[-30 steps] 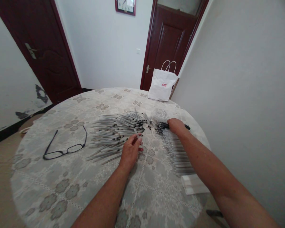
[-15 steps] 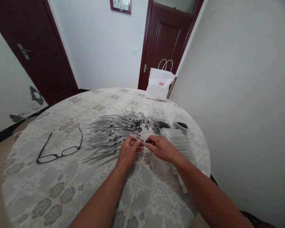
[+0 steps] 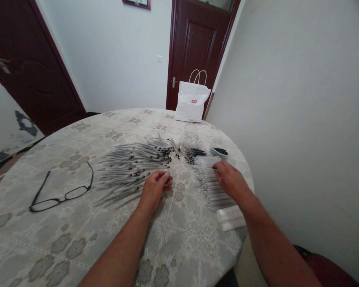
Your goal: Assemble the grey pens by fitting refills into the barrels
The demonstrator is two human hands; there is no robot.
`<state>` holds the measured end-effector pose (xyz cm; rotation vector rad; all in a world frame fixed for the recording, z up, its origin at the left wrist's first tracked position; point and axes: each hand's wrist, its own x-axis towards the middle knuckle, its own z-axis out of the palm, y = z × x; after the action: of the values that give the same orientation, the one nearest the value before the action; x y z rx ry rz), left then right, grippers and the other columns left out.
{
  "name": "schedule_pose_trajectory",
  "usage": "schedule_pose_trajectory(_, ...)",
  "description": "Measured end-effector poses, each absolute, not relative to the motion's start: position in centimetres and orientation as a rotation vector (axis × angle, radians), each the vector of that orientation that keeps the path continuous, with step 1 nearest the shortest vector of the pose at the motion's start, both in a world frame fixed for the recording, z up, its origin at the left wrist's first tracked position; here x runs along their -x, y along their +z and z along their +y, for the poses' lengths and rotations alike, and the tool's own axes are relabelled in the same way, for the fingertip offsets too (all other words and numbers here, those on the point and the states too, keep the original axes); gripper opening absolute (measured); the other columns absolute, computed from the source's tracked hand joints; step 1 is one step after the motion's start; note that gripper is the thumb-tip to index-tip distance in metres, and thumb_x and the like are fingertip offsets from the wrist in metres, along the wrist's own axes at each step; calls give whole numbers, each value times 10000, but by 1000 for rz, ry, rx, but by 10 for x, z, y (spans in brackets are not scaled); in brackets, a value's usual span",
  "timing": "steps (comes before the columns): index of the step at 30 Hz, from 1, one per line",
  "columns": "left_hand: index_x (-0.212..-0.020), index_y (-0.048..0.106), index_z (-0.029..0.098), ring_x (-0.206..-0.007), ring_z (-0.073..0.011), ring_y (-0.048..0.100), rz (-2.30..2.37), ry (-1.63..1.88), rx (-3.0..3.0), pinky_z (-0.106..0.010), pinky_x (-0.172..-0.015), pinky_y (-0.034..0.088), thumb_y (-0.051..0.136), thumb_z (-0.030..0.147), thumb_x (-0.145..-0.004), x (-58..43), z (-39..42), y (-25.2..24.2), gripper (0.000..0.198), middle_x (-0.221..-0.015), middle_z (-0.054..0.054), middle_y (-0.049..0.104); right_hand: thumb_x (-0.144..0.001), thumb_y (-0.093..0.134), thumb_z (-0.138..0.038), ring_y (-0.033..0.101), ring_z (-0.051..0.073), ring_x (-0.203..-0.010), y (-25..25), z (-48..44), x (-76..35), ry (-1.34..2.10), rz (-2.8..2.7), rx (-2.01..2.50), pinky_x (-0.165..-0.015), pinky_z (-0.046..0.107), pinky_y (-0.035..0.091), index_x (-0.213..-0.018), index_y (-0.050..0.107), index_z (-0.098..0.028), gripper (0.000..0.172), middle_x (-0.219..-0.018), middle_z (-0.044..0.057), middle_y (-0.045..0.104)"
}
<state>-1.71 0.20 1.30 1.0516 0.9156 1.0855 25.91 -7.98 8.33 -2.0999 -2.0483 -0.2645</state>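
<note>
My left hand (image 3: 154, 187) rests at the near right edge of a spread pile of grey pen barrels with black tips (image 3: 131, 167). Its fingers are curled under, and whatever they hold is hidden. My right hand (image 3: 230, 181) lies on a row of clear tubes (image 3: 209, 179) to the right, fingers bent down together onto the tubes with the fingertips hidden. A bunch of thin black refills (image 3: 193, 154) lies between the two groups. Beside it stands a small white cup of black bits (image 3: 219, 152).
All of this lies on a round table with a lace-patterned cloth (image 3: 77, 239). Black glasses (image 3: 61, 192) lie at the left, clear flat packets (image 3: 231, 217) at the near right edge, a white paper bag (image 3: 191, 101) at the far edge. A wall runs close on the right.
Half a second ago both hands held one pen between them. They have since parted: my right hand went right onto the clear tubes, my left stayed by the grey pile. The view shifted left.
</note>
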Motion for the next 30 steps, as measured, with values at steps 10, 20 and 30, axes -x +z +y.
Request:
schedule_pose_trajectory(10,-841,697,162,-628,-153,637,965,1062,-1191,-266,-577,549,761,526,-760,18,0,17,378,-827,-72,723,-1041,452,-240,573,264,-1093,97,-33,-318,-550,-2103,2395,-845,313,459,-1136,679,-206,249,-1160,141,634)
schedule_pose_trajectory(20,-832,688,168,-579,-144,632,1004,1059,-1201,-262,-568,524,741,501,-764,17,1,16,344,-810,-66,736,-1028,426,-187,595,222,-1109,76,-24,-327,-356,-2148,2352,-878,273,446,-1244,678,-210,332,-1192,118,666)
schedule_pose_trajectory(30,-797,680,175,-565,-152,629,1008,1036,-1256,-262,-558,498,683,413,-794,14,-3,17,238,-767,-72,741,-1005,405,-157,621,234,-1096,76,-28,-320,-382,-2141,2207,-967,295,446,-1195,699,-176,350,-1183,134,681)
